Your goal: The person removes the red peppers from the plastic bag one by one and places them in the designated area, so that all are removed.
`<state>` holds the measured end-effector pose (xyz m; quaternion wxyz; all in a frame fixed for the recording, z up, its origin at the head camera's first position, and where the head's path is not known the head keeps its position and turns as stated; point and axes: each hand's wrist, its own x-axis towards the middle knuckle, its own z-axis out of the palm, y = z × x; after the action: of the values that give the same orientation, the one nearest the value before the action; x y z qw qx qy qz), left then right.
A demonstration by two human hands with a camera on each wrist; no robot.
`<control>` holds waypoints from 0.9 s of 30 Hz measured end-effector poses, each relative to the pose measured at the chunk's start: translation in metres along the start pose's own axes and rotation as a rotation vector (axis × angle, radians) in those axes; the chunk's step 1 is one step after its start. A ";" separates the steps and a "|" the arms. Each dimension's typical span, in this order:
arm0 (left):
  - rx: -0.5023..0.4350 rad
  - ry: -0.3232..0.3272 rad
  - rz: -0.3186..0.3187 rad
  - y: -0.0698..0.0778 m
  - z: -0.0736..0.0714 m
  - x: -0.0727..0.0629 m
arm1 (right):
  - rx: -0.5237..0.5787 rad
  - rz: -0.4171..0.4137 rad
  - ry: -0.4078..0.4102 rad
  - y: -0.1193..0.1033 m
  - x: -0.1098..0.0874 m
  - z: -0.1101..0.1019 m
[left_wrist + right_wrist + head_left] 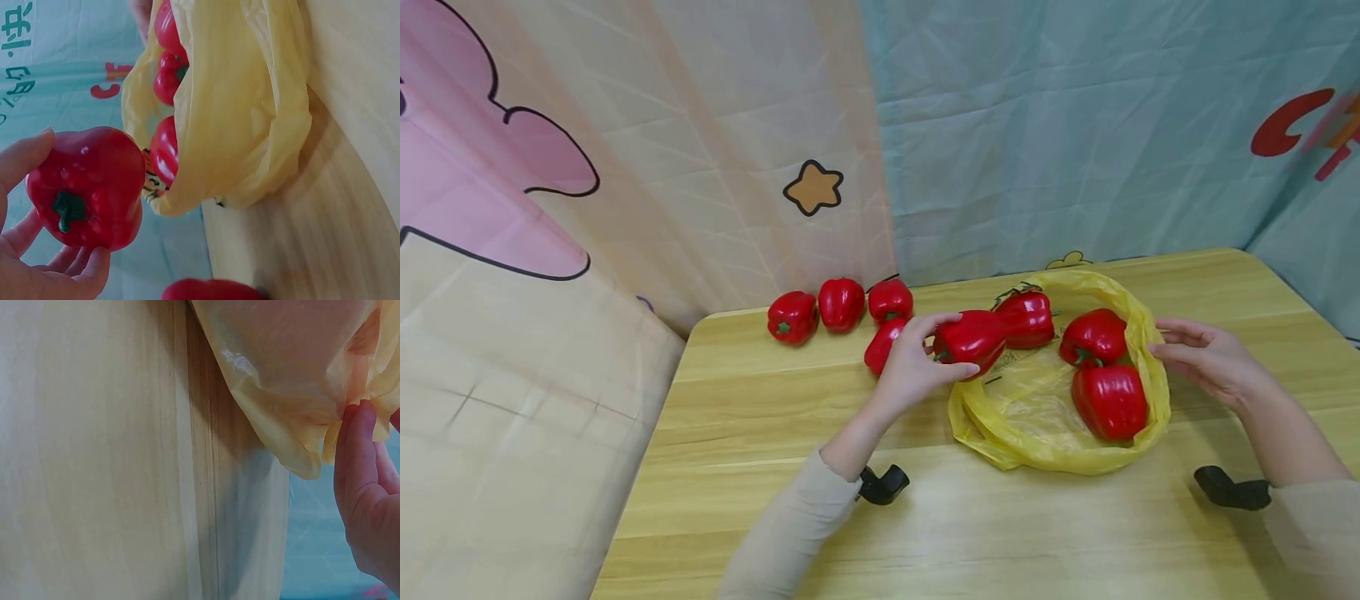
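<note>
My left hand (pixel 910 367) grips a shiny red bell pepper (pixel 972 340) with thumb and fingers, at the left rim of a yellow plastic bag (pixel 1037 457). In the left wrist view that bell pepper (pixel 94 181) shows its green stem towards the camera, beside the bag's mouth. The bag stands with its mouth wide. Inside lie three more peppers: one at the back left (pixel 1028 319) and two on the right (pixel 1108 402). On the bag's right side, my right hand (pixel 1213 362) pinches the rim; the right wrist view shows fingertips on the yellow plastic (pixel 281 375).
Several red peppers sit on the wooden table (pixel 760 417) left of the bag, including one at the far left (pixel 793 318) and one partly behind my left hand (pixel 882 346). A printed curtain (pixel 737 125) hangs along the table's back edge. Black straps' ends (pixel 883 485) stick out near both wrists.
</note>
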<state>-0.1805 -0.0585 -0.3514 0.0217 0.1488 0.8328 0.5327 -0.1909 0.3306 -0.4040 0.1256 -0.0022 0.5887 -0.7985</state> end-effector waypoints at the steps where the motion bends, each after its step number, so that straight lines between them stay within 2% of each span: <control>1: -0.001 0.010 0.001 -0.001 -0.003 -0.001 | -0.001 0.001 -0.001 0.000 0.000 0.000; 10: -0.083 0.057 -0.031 -0.008 -0.026 -0.008 | -0.015 0.003 0.007 -0.001 -0.001 0.000; 20: -0.055 0.119 -0.106 -0.017 -0.055 -0.017 | -0.022 0.014 0.024 -0.002 0.000 0.002; 27: -0.027 0.167 -0.128 -0.025 -0.071 -0.025 | -0.016 0.002 0.015 -0.002 0.002 0.003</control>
<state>-0.1756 -0.1376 -0.3457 -0.0118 0.0501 0.8324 0.5518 -0.1925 0.3282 -0.4013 0.1219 0.0034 0.5961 -0.7936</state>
